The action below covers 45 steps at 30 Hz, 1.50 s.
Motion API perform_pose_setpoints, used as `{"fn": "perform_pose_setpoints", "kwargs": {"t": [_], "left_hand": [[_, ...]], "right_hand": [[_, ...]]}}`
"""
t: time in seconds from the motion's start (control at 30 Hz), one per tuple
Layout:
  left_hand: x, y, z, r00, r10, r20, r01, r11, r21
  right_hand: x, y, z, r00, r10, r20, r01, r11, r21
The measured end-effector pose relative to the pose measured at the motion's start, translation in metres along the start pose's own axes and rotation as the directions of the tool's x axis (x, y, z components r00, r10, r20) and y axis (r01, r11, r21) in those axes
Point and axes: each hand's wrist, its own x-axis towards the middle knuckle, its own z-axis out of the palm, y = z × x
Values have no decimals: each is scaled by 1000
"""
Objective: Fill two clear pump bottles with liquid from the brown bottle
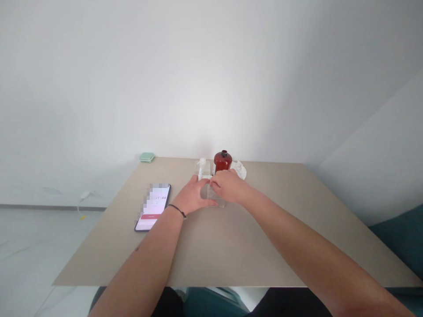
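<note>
One clear box (pixel 218 204) lies just below the frame's centre, between the wide-spread left hand (pixel 194 196) and the curled right hand (pixel 228 185), whose grip I cannot tell; the bottle (pixel 222 161) stands upright just beyond, nearer the right.

A beige table (pixel 238 251) stands against a plain white wall (pixel 165 88), lit brightest at its middle, with pale veined floor (pixel 29 246) and gray baseboard (pixel 49 207) at left and dark teal furniture (pixel 403 235) at right.
</note>
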Motion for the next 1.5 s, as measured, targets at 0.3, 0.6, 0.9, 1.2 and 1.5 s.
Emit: {"fn": "perform_pose_setpoints", "kwargs": {"t": [0.3,0.6,0.9,1.2,1.5], "left_hand": [[4,-5,4,984,173,-42,-176,982,-75],[-1,1,1,999,1,-36,-5,994,-107],[-1,1,0,1000,9,-4,-10,999,-46],[0,0,1,1000,8,-10,-8,998,-55],[0,0,0,1000,-2,17,3,999,-53]], "right_hand": [[-14,-8,3,845,-528,-91,495,834,-241],[-49,15,49,808,-340,-482,354,933,-66],[-45,7,46,922,167,-349,15,885,465],[-21,0,20,988,-88,-126,85,996,-25],[-15,28,0,918,-396,-32,396,908,139]]}}
